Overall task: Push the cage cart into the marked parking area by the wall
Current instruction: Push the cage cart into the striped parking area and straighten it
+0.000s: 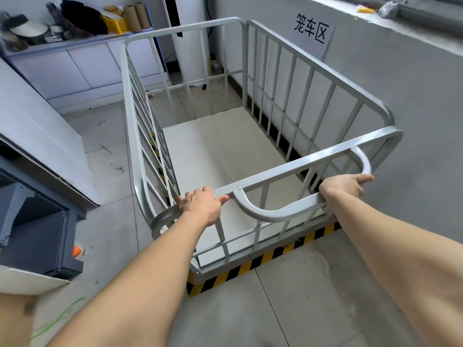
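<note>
Nearly parked: cage cart [250, 136] sitting beside the wall [400, 78].
Left hand [200, 205] gripping top rail [300, 162], right hand [347, 182] gripping push handle [275, 212]; rear edge overlapping striped floor tape [250, 265].

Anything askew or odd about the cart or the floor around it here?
Nothing major. The cage cart sits slightly skewed over the striped floor tape; small debris lies on the floor at left.

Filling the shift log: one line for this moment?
cage cart inside striped floor marking | both hands on near rail: left, right | empty
</note>
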A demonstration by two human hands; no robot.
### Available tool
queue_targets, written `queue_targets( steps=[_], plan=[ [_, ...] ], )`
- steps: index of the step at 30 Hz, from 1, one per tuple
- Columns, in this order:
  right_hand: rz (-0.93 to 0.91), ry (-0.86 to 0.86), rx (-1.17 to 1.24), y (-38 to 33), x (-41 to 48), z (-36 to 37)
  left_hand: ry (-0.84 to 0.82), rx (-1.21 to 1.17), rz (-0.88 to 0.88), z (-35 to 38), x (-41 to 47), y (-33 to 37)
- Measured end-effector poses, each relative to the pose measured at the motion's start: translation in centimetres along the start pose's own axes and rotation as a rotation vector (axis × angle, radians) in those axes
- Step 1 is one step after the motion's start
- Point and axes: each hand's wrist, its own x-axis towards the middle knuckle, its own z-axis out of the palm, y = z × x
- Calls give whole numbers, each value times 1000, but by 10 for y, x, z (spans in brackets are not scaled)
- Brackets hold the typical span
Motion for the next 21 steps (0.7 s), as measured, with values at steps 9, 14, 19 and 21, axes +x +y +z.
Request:
queue_targets(
  steps=[9, 14, 19, 21],
  plan=[
    [-41, -28, 5, 1, 15, -13, 0, -23, -20, 1, -2, 20],
    [-72, -32, 17, 8, 13, -15, -2, -112, 26, -1, -8, 13],
    [-86, -4, 5, 9, 8, -11, 43, -104, 51, 4, -14, -4],
    [-88, -3, -8, 9, 9, -7, 42, -118, 65, 5, -14, -8]
  ],
)
